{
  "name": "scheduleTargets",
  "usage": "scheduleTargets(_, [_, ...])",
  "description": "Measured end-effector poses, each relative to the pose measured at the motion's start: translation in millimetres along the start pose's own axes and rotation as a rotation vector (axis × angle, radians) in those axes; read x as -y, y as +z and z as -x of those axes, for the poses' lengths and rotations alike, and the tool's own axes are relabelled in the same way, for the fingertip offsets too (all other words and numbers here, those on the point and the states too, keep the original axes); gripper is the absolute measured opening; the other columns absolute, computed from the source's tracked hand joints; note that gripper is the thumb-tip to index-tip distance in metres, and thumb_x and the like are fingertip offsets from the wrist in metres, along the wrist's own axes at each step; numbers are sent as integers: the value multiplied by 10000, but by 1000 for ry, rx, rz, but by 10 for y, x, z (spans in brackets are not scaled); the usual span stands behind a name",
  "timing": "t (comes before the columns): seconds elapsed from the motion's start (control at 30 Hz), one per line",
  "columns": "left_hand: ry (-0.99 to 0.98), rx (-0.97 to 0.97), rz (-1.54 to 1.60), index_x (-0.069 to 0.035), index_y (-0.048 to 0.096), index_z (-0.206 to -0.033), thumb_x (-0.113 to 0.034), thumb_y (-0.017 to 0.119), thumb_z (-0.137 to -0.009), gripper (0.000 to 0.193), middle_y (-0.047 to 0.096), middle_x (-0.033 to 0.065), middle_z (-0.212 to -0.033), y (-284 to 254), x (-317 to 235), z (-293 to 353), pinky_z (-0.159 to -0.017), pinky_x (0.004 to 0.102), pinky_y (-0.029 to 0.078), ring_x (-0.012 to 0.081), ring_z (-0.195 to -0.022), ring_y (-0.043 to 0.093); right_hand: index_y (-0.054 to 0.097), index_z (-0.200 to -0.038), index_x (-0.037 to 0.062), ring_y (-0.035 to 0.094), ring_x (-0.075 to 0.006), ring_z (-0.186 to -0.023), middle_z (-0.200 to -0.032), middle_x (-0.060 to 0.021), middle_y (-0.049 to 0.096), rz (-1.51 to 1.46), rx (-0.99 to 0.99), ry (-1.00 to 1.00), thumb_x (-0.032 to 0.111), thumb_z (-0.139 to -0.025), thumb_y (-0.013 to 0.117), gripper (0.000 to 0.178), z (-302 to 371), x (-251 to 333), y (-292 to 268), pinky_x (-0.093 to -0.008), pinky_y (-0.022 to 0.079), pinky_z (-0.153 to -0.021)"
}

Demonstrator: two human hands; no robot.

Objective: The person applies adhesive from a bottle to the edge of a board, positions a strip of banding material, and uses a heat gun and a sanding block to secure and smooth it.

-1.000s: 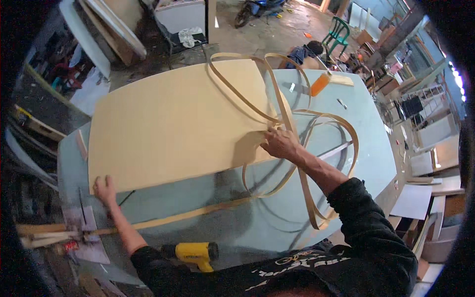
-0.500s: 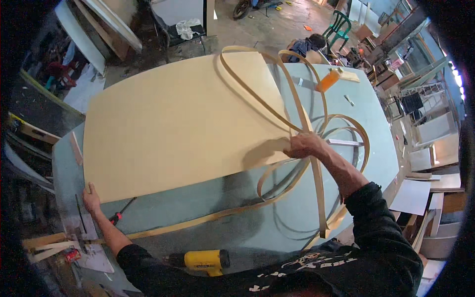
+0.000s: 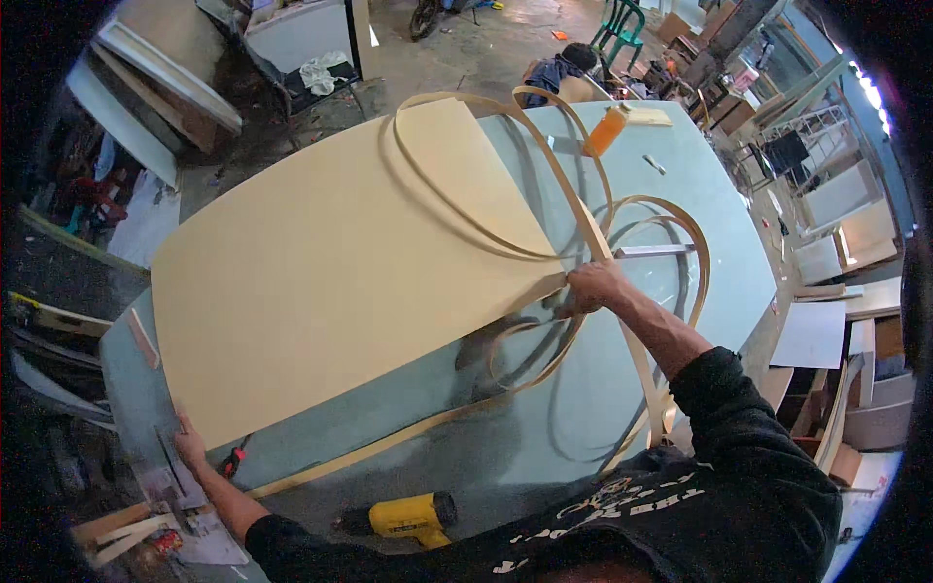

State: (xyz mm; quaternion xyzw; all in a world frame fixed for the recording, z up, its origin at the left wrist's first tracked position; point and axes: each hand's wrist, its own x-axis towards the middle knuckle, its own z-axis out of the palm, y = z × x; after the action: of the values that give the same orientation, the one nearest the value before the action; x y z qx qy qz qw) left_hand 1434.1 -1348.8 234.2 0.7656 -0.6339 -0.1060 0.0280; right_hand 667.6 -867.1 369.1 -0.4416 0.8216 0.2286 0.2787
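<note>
While my right hand (image 3: 595, 286) is pinching the near right corner of a broad, flat, pale yellow panel (image 3: 330, 262), my left hand (image 3: 191, 445) is touching its near left corner; whether those fingers are gripping, I cannot tell. The panel is extending over a pale blue-green tabletop (image 3: 729, 194). A thin, tan, looped strip (image 3: 588, 231) is curling beside my right hand; a yellow-and-black, pistol-shaped power tool (image 3: 408, 515) is lying near my body.
</note>
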Motion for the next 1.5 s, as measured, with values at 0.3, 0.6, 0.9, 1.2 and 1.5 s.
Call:
scheduleTargets(0.3, [116, 303, 435, 66, 673, -997, -722, 434, -907, 829, 683, 227, -931, -438, 589, 823, -790, 508, 467, 373, -885, 643, 612, -1139, -50, 655, -379, -1033, -1056, -265, 679, -609, -260, 91, 454, -826, 660, 595, -204, -114, 100, -446, 510, -899])
scheduleTargets(0.6, [139, 281, 662, 44, 653, -1040, -704, 445, -906, 788, 666, 223, -977, -694, -718, 2456, -817, 512, 457, 371, -927, 625, 662, -1062, -18, 674, -284, -880, -921, -143, 695, -890, -390, -66, 631, -866, 623, 679, 2, -745, 96, -391, 525, -763])
scheduleTargets(0.9, [238, 103, 835, 23, 632, -1083, -686, 455, -906, 752, 648, 219, -1024, -1240, -1701, 3305, -845, 516, 446, 369, -969, 607, 670, -957, 44, 570, -106, -619, -787, -9, 603, -1303, -40, -287, 494, -916, 650, 453, 599, -982, -330, -262, 456, -517])
scheduleTargets(1.2, [289, -14, 957, 1, 611, -1125, -668, 466, -905, 719, 631, 214, -1071, -1668, -1917, 3967, -873, 520, 435, 367, -1010, 590, 583, -1235, 1, 541, -103, -595, -772, -17, 569, -1524, 12, -399, 262, -934, 612, 399, 1628, -1079, -720, -264, 443, -523])
scheduleTargets(1.5, [298, -91, 1052, -20, 591, -1168, -650, 477, -904, 692, 614, 210, -1117, -1849, -1884, 4340, -900, 524, 424, 365, -1052, 572, 442, -1422, 27, 679, -163, -768, -959, -93, 657, -1567, -126, -780, 324, -895, 710, 662, 1933, -1226, -1047, -282, 554, -652])
